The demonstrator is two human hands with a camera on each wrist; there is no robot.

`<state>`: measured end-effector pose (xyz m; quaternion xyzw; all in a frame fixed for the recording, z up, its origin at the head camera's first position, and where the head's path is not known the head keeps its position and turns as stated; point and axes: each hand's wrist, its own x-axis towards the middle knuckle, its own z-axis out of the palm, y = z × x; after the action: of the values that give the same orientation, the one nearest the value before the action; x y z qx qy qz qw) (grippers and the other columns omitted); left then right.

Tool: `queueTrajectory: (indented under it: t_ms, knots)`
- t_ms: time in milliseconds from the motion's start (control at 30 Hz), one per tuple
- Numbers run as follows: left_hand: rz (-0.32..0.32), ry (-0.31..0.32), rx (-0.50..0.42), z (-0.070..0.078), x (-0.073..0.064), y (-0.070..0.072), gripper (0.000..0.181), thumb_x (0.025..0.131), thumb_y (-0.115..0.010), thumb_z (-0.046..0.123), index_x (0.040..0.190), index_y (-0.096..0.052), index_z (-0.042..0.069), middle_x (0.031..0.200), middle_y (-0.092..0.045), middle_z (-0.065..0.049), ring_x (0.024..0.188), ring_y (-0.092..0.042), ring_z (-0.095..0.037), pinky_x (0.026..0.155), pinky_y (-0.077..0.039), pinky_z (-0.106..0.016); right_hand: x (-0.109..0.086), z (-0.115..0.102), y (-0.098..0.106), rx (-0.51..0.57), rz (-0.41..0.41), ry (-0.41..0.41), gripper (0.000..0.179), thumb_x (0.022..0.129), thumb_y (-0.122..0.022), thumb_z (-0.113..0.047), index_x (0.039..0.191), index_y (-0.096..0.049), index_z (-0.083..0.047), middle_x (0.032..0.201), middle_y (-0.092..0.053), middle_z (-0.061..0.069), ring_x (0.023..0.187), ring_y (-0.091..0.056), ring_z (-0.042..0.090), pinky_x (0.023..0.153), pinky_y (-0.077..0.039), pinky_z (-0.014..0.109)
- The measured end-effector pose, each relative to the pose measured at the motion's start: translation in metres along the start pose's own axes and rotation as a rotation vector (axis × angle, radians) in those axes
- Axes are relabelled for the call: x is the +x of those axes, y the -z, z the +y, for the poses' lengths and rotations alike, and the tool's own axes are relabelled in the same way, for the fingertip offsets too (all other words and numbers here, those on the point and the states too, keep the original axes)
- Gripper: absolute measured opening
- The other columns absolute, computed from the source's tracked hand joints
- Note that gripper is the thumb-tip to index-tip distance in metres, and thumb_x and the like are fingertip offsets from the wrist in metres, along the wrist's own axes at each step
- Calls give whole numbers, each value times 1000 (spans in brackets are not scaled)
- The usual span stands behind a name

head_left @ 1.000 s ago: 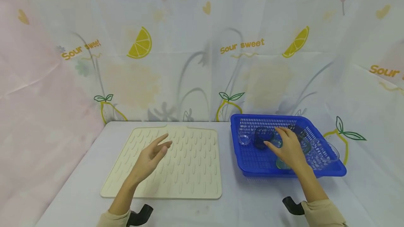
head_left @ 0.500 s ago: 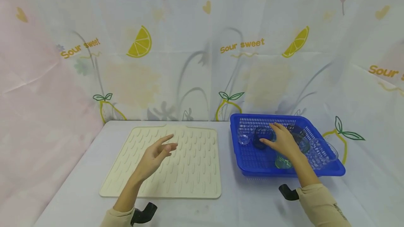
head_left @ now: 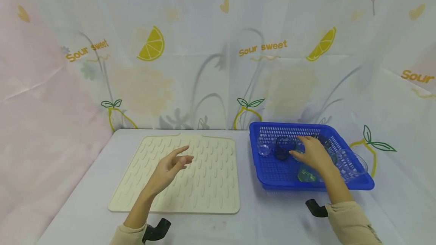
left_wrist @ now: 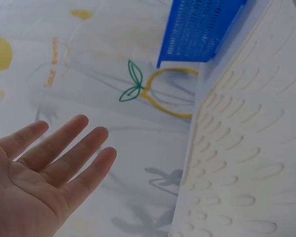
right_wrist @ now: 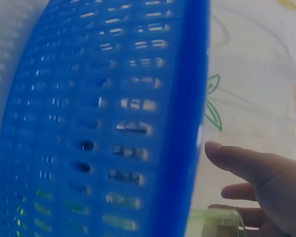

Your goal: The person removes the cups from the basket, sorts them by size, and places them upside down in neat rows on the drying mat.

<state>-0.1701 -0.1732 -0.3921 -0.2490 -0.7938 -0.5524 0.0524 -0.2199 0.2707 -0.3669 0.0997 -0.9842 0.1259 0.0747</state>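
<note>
Several transparent cups (head_left: 282, 154) near the right fingers (right_wrist: 239, 159) share a slotted basket (head_left: 276, 173).

One left hand (head_left: 167, 171) and one right hand (head_left: 312, 155) show in the lower half. One mat (head_left: 211, 177) lies lower left and one basket (head_left: 272, 174) lower right, with at least five glass vessels (head_left: 282, 152) in it, some partly hidden. Two lemon slices (head_left: 152, 45) mark the upper half.

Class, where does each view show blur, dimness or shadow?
Head: lemon-slice print fairly sharp, faint shadow below the basket; left wrist: dim and washed out, ridges on the mat low in contrast; right wrist: basket's rim blurred close up, pale glints in its slots.
</note>
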Motion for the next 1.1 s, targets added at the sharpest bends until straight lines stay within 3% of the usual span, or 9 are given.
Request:
queueTrajectory:
  t_ms: [100, 333, 567, 700, 900, 1000, 1100]
  knots:
    - [-4, -7, -1, 1, 1, -1, 42, 100, -46, 13, 139, -39, -1, 119, -61, -25, 107, -61, -37, 90, -53, -45, -4, 7, 6, -3, -19, -2, 65, 84, -70, -29, 125, -47, 17, 123, -47, 41, 116, -40, 58, 92, -39, 68]
    - [-8, -13, -10, 6, 4, -3, 42, 99, -47, 11, 138, -41, -1, 118, -61, -24, 108, -60, -39, 90, -53, -28, -15, 21, 18, 16, -78, 25, 74, 79, -74, -36, 123, -49, 18, 123, -47, 42, 114, -41, 58, 92, -39, 69]
    - [-21, 29, -41, 5, 5, -5, 51, 93, -58, 13, 140, -40, 6, 124, -59, -22, 111, -59, -38, 93, -50, -52, -22, 31, 26, 50, -160, -14, 92, 67, -83, -37, 129, -41, 18, 126, -40, 45, 115, -35, 61, 90, -35, 73]
    - [-16, 28, -45, 7, 8, -8, 57, 89, -65, 13, 140, -41, 7, 124, -58, -22, 109, -60, -35, 93, -52, -47, -24, 31, 29, 59, -201, -25, 100, 59, -88, -30, 132, -38, 17, 127, -37, 47, 115, -33, 63, 87, -36, 75]
    - [-16, 23, -44, 7, 12, -11, 61, 85, -70, 12, 139, -42, 8, 124, -58, -20, 110, -60, -34, 91, -53, -39, -27, 29, 32, 103, -277, -66, 103, 59, -88, -26, 137, -34, 13, 133, -30, 46, 120, -26, 63, 87, -34, 77]
    - [-17, 10, -48, 7, 14, -12, 63, 83, -71, 11, 139, -42, 6, 124, -58, -21, 111, -58, -37, 92, -53, -43, -29, 26, 32, 125, -311, -84, 104, 61, -88, -27, 139, -30, 11, 135, -26, 46, 122, -23, 63, 88, -32, 78]
    - [-25, 5, -59, 7, 16, -14, 64, 82, -72, 10, 139, -42, 5, 123, -58, -21, 111, -58, -37, 92, -51, -49, -32, 23, 29, 135, -285, -66, 106, 62, -87, -28, 139, -27, 14, 134, -28, 47, 121, -24, 64, 89, -32, 77]
